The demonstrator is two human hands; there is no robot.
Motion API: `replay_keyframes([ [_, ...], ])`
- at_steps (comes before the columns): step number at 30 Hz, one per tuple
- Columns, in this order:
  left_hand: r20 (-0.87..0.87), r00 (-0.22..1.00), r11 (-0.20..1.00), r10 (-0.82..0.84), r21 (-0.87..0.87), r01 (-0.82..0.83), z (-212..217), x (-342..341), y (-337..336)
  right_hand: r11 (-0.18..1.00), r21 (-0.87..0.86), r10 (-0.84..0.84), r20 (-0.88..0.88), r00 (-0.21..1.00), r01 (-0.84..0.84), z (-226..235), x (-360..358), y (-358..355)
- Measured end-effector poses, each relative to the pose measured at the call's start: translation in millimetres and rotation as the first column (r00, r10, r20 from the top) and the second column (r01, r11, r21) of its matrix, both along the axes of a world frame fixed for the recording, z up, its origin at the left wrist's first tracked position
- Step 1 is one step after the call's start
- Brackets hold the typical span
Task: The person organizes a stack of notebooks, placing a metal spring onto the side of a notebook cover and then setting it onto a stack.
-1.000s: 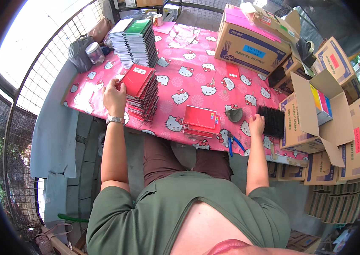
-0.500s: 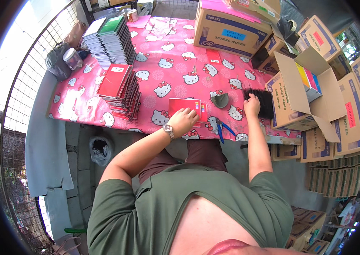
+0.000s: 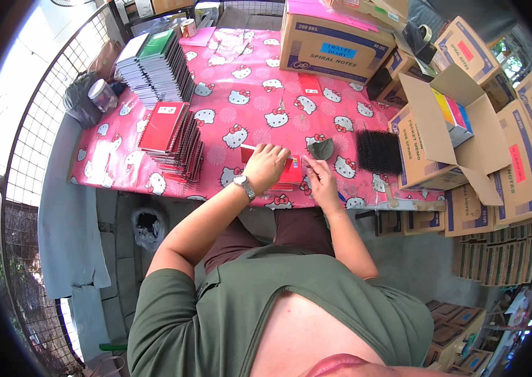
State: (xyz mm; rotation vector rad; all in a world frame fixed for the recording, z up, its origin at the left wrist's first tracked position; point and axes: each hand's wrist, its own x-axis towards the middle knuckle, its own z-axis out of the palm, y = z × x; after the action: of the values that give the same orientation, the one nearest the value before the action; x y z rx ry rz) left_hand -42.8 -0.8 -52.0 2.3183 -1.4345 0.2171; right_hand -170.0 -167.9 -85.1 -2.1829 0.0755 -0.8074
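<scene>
Left hand (image 3: pixel 266 164) lies flat, fingers together, on the small red card-covered notebook (image 3: pixel 286 173) at the desk's (image 3: pixel 241 119) six-o'clock edge, while right hand (image 3: pixel 320 179), fingers curled, pinches its three-o'clock edge; pressing firmly should keep the pages squared.

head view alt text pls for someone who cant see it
Seen from above, a seated person rests the left hand on a small red notebook while the right hand touches its right edge, on a pink patterned tablecloth. A stack of red spiral notebooks lies to the left, black spiral bindings and cardboard boxes to the right.
</scene>
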Motion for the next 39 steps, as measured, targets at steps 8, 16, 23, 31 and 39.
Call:
replay_keyframes([
  [8,0.015,1.0,0.996,0.022,-0.092,-0.02,-7,-9,-1,0.993,-0.058,0.097,-0.068,0.993,-0.101,30,15,-1],
  [16,-0.023,1.0,0.996,0.002,-0.087,-0.004,-7,-7,-3,0.986,0.095,0.142,-0.048,0.989,-0.137,25,13,1],
  [23,-0.029,0.999,0.988,0.018,-0.152,-0.022,-6,-13,-7,0.999,0.052,0.012,-0.147,0.989,-0.005,27,11,-8],
  [31,-0.011,0.998,0.995,0.061,-0.084,-0.062,-6,-17,-11,0.975,-0.132,0.168,-0.079,0.983,-0.177,22,5,-11],
  [39,0.006,0.998,0.996,-0.068,-0.059,0.068,4,-18,-1,0.968,0.11,0.249,-0.299,0.921,-0.226,42,2,-14],
])
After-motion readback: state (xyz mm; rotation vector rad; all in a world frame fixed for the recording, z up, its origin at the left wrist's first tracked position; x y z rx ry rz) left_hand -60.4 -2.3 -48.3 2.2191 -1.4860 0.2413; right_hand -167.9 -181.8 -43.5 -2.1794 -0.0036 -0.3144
